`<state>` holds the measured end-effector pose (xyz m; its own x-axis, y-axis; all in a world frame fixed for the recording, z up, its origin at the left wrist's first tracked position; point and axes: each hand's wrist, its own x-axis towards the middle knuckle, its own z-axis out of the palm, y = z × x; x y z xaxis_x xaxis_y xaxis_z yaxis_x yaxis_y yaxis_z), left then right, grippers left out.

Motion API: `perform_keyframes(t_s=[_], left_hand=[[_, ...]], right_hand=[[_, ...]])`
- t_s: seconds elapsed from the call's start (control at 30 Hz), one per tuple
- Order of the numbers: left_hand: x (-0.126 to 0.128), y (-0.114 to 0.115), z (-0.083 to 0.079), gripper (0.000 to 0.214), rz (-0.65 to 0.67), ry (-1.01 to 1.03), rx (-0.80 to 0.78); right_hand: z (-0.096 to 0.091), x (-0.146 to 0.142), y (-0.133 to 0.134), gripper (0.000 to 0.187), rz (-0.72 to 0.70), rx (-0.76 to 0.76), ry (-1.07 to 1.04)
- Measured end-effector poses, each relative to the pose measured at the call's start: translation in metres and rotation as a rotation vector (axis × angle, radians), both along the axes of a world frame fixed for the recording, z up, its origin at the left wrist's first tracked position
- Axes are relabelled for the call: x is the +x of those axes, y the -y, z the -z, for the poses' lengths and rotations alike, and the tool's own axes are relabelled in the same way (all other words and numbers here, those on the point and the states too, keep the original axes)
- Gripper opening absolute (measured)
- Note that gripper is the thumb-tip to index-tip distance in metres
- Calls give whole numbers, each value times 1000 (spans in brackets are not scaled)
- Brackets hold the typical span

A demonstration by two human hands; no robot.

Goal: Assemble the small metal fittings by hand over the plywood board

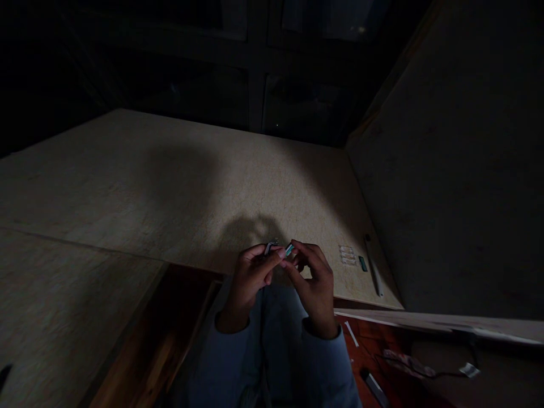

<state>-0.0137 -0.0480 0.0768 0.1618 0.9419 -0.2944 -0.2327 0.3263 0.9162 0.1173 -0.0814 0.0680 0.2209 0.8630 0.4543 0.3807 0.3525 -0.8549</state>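
My left hand (251,276) is closed on a small dark piece with a pale edge (269,247), whose kind I cannot make out in the dim light. A small teal-and-white strip (289,249) sits between the two hands, just above the table's near edge. The fingertips of my right hand (313,279) pinch this strip, and my left thumb reaches its lower end. To the right on the tabletop lie a clear pack with several small sections (347,255) and a little dark green piece (362,263).
A slim grey pen-like stick (374,266) lies along the table's right side, beside a tall dark panel (459,170). The pale tabletop (255,175) stretches away toward dark window panes. Below right, a white strip (351,334) and a cable (444,374) lie by the reddish floor.
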Motion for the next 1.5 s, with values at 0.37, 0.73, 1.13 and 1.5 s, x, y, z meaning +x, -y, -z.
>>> perform_keyframes(t_s=[0.37, 0.73, 1.13, 1.5], left_hand=[[-2, -1, -4, 49, 22, -23, -3], [-3, -4, 8, 54, 205, 458, -50], [-4, 4, 8, 45, 259, 457, -31], [-5, 7, 1, 51, 246, 244, 93]], right_hand=[[5, 1, -1, 30, -24, -105, -51], [4, -7, -4, 41, -197, -330, -1075], [11, -4, -5, 43, -486, -334, -1272], [14, -5, -10, 40, -577, -352, -1172]])
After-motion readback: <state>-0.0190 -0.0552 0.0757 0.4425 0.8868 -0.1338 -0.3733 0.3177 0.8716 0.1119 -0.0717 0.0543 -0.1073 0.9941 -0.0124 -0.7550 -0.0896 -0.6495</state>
